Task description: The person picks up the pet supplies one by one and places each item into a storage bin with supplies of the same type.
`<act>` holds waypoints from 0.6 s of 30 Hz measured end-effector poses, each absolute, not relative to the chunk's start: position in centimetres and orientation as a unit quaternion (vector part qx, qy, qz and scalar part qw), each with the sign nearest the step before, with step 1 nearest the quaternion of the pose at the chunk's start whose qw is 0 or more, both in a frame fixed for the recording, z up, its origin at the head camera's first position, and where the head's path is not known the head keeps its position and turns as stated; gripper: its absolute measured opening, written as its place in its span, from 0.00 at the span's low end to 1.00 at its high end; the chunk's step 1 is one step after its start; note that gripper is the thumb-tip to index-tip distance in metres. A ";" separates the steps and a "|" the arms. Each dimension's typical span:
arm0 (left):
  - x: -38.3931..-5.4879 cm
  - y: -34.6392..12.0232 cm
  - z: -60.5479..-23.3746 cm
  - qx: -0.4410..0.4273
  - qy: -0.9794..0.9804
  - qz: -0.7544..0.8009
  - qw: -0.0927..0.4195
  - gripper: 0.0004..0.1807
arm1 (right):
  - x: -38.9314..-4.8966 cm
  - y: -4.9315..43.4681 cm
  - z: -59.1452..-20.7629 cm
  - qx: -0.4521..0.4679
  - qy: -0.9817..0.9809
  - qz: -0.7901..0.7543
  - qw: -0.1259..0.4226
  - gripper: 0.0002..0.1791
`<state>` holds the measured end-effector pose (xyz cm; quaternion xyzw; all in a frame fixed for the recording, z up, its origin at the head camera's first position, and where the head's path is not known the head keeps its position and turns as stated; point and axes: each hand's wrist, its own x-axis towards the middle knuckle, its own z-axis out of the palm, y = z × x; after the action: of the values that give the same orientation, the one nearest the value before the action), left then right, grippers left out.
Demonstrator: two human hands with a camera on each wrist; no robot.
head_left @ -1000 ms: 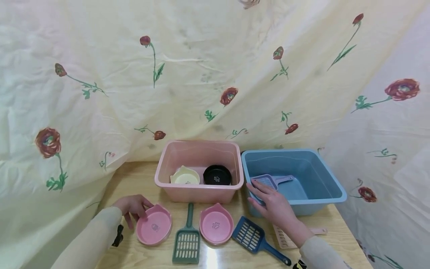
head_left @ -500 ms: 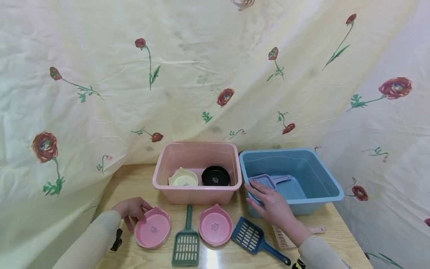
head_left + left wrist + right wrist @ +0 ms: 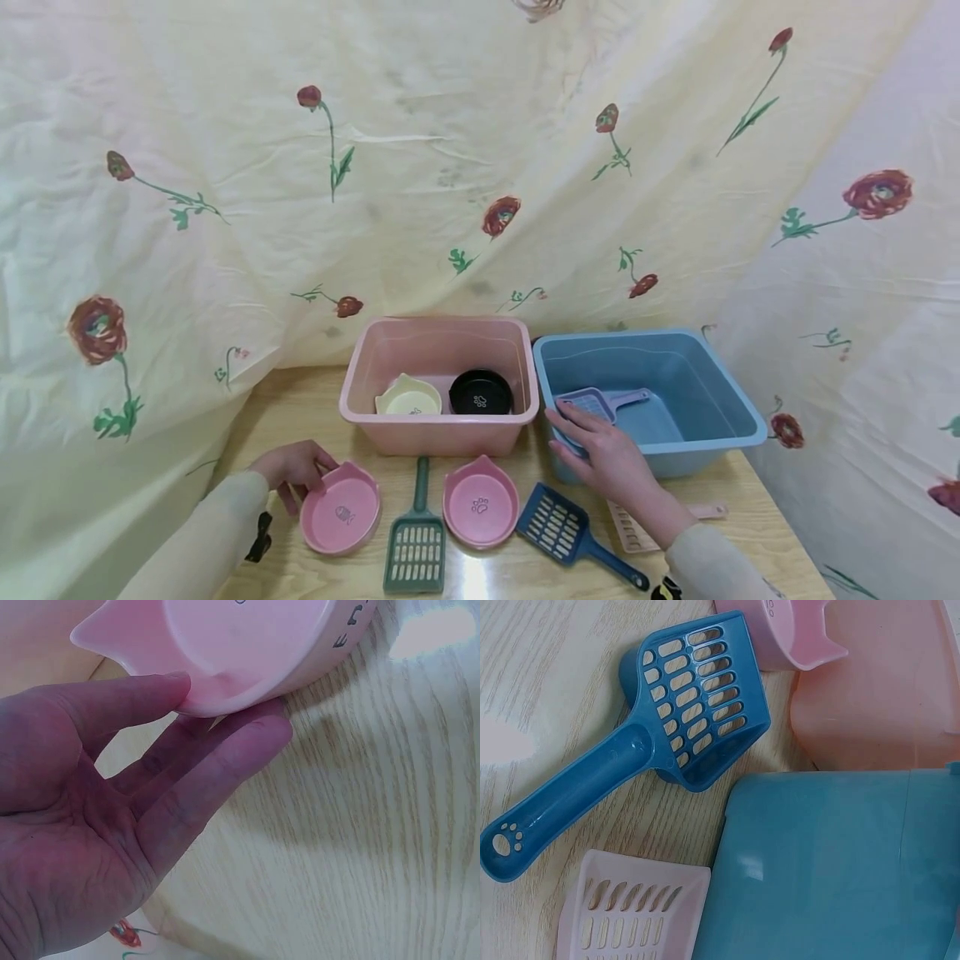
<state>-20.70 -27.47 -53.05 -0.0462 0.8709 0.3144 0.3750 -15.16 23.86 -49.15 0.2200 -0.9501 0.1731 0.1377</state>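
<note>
My left hand [image 3: 296, 468] pinches the eared edge of a pink cat bowl [image 3: 341, 525] with a fish print, at the left of the table. In the left wrist view the thumb lies inside the bowl's rim and the fingers are outside and beneath it. My right hand [image 3: 611, 454] rests over the near left corner of the blue litter box [image 3: 697, 448], fingers mostly straight. Inside that box, a lilac litter scoop [image 3: 626, 400] lies right by the fingertips. The right wrist view shows the box's outer wall [image 3: 817, 855], with the hand almost wholly outside the picture.
A pink litter box [image 3: 435, 419] stands left of the blue one, holding a cream bowl [image 3: 401, 400] and a black bowl [image 3: 480, 385]. Before them lie a green scoop [image 3: 419, 518], another pink bowl [image 3: 480, 527], a dark blue scoop [image 3: 581, 548] and a pale pink scoop [image 3: 690, 900].
The head view has shifted slightly. Both hands keep their places on the pink bowl and the blue litter box.
</note>
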 end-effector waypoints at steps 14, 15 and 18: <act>-19.9 -29.7 -50.0 -0.012 0.875 0.336 0.349 0.25 | -15.0 23.7 -49.2 0.225 -0.947 0.173 0.152 0.32; -19.9 -29.9 -49.4 -0.008 0.873 0.340 0.349 0.26 | -15.0 23.7 -49.2 0.226 -0.947 0.172 0.153 0.33; -20.2 -30.3 -47.4 0.005 0.867 0.349 0.356 0.27 | -15.0 23.8 -49.1 0.227 -0.946 0.173 0.154 0.32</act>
<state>-20.23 -30.31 -47.42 0.0052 0.8670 0.3489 0.3557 -15.05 23.83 -49.11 0.2265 -0.9461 0.1727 0.1539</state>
